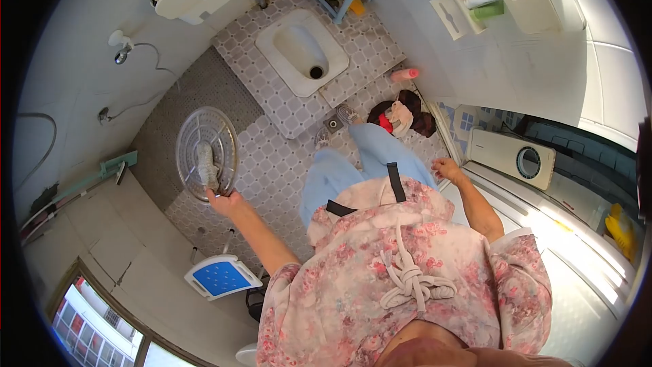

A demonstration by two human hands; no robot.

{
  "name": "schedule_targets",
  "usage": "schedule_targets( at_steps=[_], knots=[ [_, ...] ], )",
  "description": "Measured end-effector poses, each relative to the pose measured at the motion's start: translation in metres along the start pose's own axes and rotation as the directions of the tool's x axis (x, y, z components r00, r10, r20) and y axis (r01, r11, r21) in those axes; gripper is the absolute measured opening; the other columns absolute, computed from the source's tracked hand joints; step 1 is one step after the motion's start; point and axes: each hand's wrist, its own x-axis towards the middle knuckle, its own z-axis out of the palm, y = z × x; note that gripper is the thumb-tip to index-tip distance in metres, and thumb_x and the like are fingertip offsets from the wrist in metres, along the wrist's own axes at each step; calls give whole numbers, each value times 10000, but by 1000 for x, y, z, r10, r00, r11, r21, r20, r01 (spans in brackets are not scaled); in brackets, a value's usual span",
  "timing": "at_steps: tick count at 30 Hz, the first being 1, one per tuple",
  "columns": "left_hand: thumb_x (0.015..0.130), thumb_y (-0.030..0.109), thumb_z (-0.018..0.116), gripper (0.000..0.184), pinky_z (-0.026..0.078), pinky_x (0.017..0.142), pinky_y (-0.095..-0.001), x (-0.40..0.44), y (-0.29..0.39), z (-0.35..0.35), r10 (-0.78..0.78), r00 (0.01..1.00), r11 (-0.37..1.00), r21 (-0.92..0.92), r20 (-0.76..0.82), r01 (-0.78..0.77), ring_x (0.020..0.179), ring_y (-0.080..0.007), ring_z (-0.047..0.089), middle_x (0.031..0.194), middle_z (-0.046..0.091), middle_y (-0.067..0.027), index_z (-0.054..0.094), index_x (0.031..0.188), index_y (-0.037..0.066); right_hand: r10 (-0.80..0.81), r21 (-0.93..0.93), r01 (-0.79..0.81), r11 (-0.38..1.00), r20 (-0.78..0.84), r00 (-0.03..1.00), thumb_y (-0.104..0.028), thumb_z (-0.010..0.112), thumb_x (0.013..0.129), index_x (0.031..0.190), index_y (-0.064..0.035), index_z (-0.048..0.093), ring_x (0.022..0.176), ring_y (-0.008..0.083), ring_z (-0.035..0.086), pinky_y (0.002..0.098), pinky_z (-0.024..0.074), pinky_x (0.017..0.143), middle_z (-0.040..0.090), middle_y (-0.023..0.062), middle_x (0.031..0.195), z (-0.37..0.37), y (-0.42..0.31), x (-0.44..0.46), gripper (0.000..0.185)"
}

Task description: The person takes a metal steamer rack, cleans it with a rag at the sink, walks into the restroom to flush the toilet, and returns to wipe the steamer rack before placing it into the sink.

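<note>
Two bare hands: the left hand (227, 204) is out to the side, the right hand (445, 170) just beside the hip.
Round tray: a clear-looking, holed disc (204, 129) at the left hand, over the floor (261, 156); I can't tell whether it touches down.
Grey piece: something rough and long (206, 162), cloth-like, against the tray, one end near the left fingers.
Left fingers: clamped on the tray at its near edge, as far as I can see.
Right fingers: loosely curled; whether they grip anything I can't tell.
Person: flowered shirt (448, 251) with a knotted cord (412, 280), blue trousers (333, 183), grey shoes (322, 139) on either side of a small drain (333, 124).
Toilet: a squat pan (268, 34) set in the tiled step ahead.
Clothes: a dark, red and pale heap (402, 119) beyond the right knee, a pink bottle (405, 75) near it.
Stool: blue seat (224, 277), behind the left arm.
</note>
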Motion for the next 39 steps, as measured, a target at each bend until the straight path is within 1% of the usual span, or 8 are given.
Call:
schedule_targets(
  at_steps=[8, 14, 17, 20, 23, 29, 35, 39],
  knots=[
    [897, 151, 638, 523, 455, 1016, -454, -8, 6, 16, 42, 973, 979, 184, 226, -85, 1157, -321, 562, 1323, 530, -220, 470, 1296, -142, 107, 94, -105, 990, -16, 994, -157, 579, 904, 1181, -10, 641, 696, 135, 644, 269, 546, 590, 704, 69, 968, 37, 41, -24, 320],
    [886, 140, 652, 542, 479, 999, -434, -16, -4, 52, -33, 899, 931, 342, 437, -131, 1138, -328, 567, 1322, 528, -222, 462, 1295, -161, 203, 198, -190, 962, -45, 978, -182, 578, 925, 1131, -21, 655, 676, 141, 636, 286, 542, 585, 703, 82, 918, 80, 85, -60, 273],
    [893, 134, 642, 534, 491, 986, -436, -26, -23, 77, -119, 884, 919, 388, 452, -75, 1132, -328, 567, 1312, 530, -224, 458, 1291, -170, 232, 294, -204, 934, -62, 971, -194, 616, 865, 1045, -15, 686, 640, 158, 643, 296, 544, 574, 700, 82, 856, 94, 104, -70, 264],
    [908, 124, 621, 508, 499, 975, -441, -45, -42, 99, -202, 818, 890, 449, 539, -75, 1123, -334, 568, 1295, 535, -230, 457, 1285, -175, 243, 323, -203, 925, -88, 966, -213, 613, 869, 948, -14, 699, 620, 146, 634, 302, 530, 551, 689, 71, 806, 103, 121, -75, 230],
    [919, 110, 602, 465, 509, 960, -446, -72, -65, 120, -296, 738, 852, 517, 606, -83, 1103, -327, 575, 1266, 545, -232, 472, 1282, -150, 273, 304, -251, 919, -29, 962, -226, 576, 951, 1129, -43, 665, 711, 144, 642, 289, 538, 591, 706, 72, 914, 101, 131, -80, 270],
    [920, 83, 574, 375, 538, 890, -409, -152, -117, 139, -564, 552, 681, 724, 614, -109, 1045, -265, 603, 1181, 592, -183, 516, 1248, -91, 140, 8, -152, 988, -435, 889, -223, 569, 896, 1081, -94, 707, 834, 243, 688, 334, 548, 763, 727, 105, 987, 94, 180, -82, 264],
    [898, 54, 587, 366, 547, 868, -372, -252, -188, 117, -731, 384, 591, 805, 564, -59, 1004, -236, 625, 1147, 620, -158, 536, 1240, -66, 282, 198, -206, 958, -547, 788, -243, 565, 881, 1044, -106, 720, 975, 302, 665, 344, 516, 876, 712, 129, 1029, 42, 223, -65, 263],
    [879, 41, 619, 362, 559, 833, -363, -343, -248, 95, -787, 295, 534, 838, 542, -115, 952, -229, 643, 1115, 637, -140, 551, 1221, -56, 149, 86, -122, 989, -547, 824, -246, 555, 879, 1064, -114, 717, 1010, 312, 652, 372, 503, 903, 708, 126, 1053, -18, 239, -45, 279]
  ],
)
